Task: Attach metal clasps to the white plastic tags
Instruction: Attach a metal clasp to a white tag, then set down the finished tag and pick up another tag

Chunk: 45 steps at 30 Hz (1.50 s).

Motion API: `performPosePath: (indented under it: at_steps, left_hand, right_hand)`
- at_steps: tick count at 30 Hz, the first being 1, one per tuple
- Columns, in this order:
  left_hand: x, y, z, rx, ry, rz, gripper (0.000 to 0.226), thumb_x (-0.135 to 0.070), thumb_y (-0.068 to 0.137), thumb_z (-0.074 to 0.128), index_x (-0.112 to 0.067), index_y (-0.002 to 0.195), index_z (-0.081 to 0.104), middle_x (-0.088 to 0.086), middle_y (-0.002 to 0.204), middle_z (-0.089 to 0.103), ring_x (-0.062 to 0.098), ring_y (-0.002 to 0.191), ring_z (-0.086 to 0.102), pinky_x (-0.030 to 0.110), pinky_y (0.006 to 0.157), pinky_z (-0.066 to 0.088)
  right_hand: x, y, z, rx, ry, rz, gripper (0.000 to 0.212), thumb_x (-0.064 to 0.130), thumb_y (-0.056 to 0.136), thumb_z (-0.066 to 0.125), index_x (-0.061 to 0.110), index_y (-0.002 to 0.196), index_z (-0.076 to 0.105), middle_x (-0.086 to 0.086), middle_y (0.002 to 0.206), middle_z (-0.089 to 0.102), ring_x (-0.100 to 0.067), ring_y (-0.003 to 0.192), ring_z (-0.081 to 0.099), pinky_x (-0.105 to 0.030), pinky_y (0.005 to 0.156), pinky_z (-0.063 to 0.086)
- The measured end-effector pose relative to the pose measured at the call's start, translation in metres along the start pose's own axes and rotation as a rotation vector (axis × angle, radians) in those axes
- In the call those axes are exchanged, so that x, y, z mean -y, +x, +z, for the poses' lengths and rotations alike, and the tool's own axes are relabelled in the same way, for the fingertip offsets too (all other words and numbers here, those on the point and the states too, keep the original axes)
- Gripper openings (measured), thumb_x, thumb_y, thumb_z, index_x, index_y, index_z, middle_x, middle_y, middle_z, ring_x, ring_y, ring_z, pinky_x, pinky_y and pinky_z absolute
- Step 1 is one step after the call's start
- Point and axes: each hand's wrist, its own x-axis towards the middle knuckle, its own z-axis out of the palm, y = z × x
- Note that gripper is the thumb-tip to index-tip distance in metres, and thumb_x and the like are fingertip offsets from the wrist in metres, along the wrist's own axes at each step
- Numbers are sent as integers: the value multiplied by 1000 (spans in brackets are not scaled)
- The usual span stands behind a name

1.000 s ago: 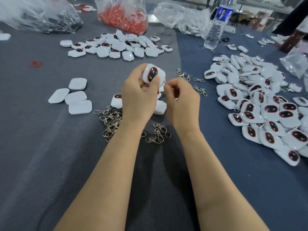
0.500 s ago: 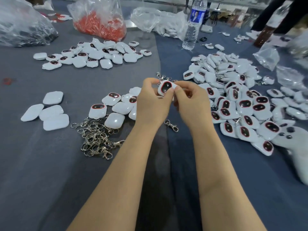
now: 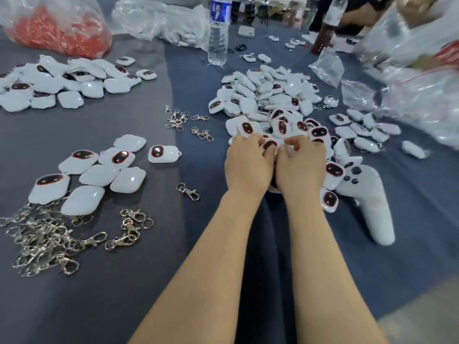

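My left hand and my right hand are side by side, low over the near edge of the big pile of white tags on the right. Between the fingertips sits one white tag with a dark red-rimmed face, and my left fingers curl around it. My right fingers pinch a small metal clasp at that tag's edge. A heap of loose metal clasps lies at the lower left, beside a small group of tags.
A white game controller lies just right of my right hand. More tags lie at the back left, stray clasps in the middle. A water bottle, a bag of red parts and clear bags line the back and right.
Both hands have carried the tag from mid-table, away from me and to the right, and lowered it onto the edge of the right pile. The view has turned right.
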Motion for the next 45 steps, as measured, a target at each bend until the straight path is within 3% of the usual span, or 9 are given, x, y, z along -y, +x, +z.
performPosePath:
  at_steps: [9,15,19,22,29,34,39,42,45]
  left_hand:
    - [-8,18,7,61,-203,-136,26,-31,87,63,-17,108,61,-4,91,59,17,96,57,28,81,45]
    - [-7,18,-7,12,-425,-276,25,-26,88,60,-14,110,62,-2,102,64,15,95,60,28,83,48]
    - [2,11,-35,-125,-518,-270,11,-14,88,55,-13,96,62,3,99,67,18,97,62,32,90,49]
    - [20,7,-67,-263,-507,-240,12,-11,88,53,-15,96,61,-6,88,62,8,85,58,14,77,45]
    - [62,-13,-144,-443,-518,-281,11,-13,89,52,-19,93,60,-9,79,56,15,84,58,30,81,48]
    - [88,-29,-175,-497,-575,-356,12,-14,89,52,-24,88,58,-3,90,62,14,85,64,30,80,54]
    - [96,-36,-177,-502,-622,-358,8,-14,89,55,-17,94,60,-6,87,61,5,70,64,27,75,56]
    - [95,-35,-175,-496,-559,-294,10,-22,88,62,-19,97,59,-10,86,61,4,73,61,24,77,53]
    - [91,-36,-174,-429,-467,-240,22,-34,86,64,-18,101,62,-11,88,62,3,76,61,20,74,52]
  right_hand:
    - [0,14,8,-68,-15,4,22,16,95,46,17,112,59,-5,118,55,-20,104,52,-23,72,27]
    - [14,3,5,-140,131,-82,22,9,89,50,13,107,62,-4,113,55,-11,92,48,-12,68,23]
    - [42,-19,17,49,316,-102,17,12,89,51,17,101,63,4,98,63,-9,89,53,-14,71,33]
    - [64,-36,33,289,315,-163,10,14,87,54,21,93,60,11,85,61,-6,81,55,-14,66,38]
    - [102,-77,82,526,-76,-302,33,28,99,39,22,129,52,-4,135,50,-32,117,47,-37,89,38]
    - [114,-83,92,521,-224,-241,38,22,93,50,27,131,45,-7,135,40,-30,121,41,-38,95,34]
    - [107,-83,91,425,232,-190,22,8,86,54,20,104,56,-6,120,50,-9,85,47,-11,69,28]
    - [113,-81,82,427,634,-38,14,6,85,60,19,91,61,-4,100,62,-7,77,54,-11,68,40]
    - [123,-85,75,663,954,-9,13,3,85,65,15,85,62,-6,88,62,-11,73,61,-22,72,52]
